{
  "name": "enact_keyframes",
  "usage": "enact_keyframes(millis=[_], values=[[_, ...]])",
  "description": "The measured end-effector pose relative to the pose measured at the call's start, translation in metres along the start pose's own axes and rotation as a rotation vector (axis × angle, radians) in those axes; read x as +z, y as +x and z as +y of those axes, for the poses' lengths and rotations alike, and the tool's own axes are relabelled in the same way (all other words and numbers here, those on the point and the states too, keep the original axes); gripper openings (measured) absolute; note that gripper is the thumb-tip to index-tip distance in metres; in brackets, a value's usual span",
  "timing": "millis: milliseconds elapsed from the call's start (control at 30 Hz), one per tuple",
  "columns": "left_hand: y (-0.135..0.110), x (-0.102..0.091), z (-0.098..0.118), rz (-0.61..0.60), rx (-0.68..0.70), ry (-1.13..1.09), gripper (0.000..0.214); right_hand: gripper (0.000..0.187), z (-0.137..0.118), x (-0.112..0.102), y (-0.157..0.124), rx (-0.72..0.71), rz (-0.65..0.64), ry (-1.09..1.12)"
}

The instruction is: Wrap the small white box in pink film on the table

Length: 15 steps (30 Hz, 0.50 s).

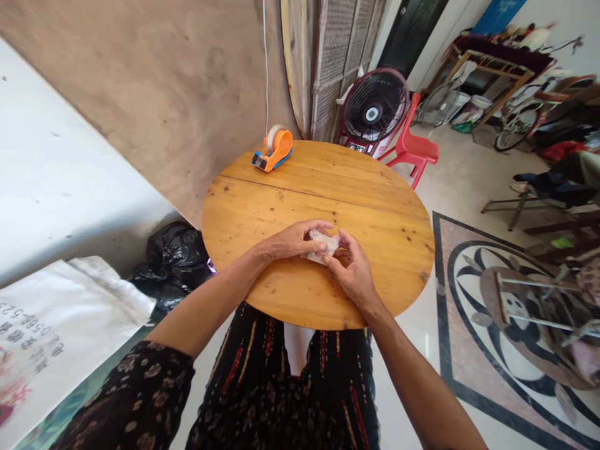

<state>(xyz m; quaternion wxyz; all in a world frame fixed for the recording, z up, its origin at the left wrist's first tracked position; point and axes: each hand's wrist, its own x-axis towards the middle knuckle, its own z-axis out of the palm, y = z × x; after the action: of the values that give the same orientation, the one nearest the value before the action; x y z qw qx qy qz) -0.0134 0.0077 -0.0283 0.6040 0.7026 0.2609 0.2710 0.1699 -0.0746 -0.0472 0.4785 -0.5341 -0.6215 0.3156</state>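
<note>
Over the front half of the round wooden table [262, 219], both hands hold a small whitish, partly see-through packet [322, 242]; its contents cannot be made out. My left hand [300, 240] grips its left side, thumb across the near face and fingers behind. On the right, the thumb and fingers of my right hand [351, 265] pinch the packet's right end. An orange tape dispenser [280, 147] with a roll of tape stands at the table's far left edge, apart from both hands.
Behind the table stand a dark red fan [375, 106] and a red plastic chair [417, 147]. Black plastic bags [175, 259] and a white printed sack [60, 325] lie to the left. A plywood board [164, 81] leans at the back left. Folding furniture [539, 300] stands at right.
</note>
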Motion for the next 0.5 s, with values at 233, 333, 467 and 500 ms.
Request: enact_keyframes(millis=[233,333,467,500], values=[[-0.0020,-0.0027,0.0026,-0.022,0.002,0.048,0.061,0.056,-0.0001,-0.0003,0.0005,-0.025,-0.012,-0.044],[-0.0031,-0.0027,0.0037,-0.021,0.003,0.039,0.063,0.046,-0.0029,-0.0002,0.0008,-0.020,-0.015,-0.044],[-0.0032,-0.0033,0.0057,-0.038,-0.038,-0.032,0.054,0.031,-0.0057,-0.0004,0.0017,-0.019,-0.020,-0.001],[-0.0030,-0.0036,0.0060,-0.045,-0.052,-0.047,0.050,0.030,-0.0055,-0.0005,0.0021,-0.022,-0.018,0.008]])
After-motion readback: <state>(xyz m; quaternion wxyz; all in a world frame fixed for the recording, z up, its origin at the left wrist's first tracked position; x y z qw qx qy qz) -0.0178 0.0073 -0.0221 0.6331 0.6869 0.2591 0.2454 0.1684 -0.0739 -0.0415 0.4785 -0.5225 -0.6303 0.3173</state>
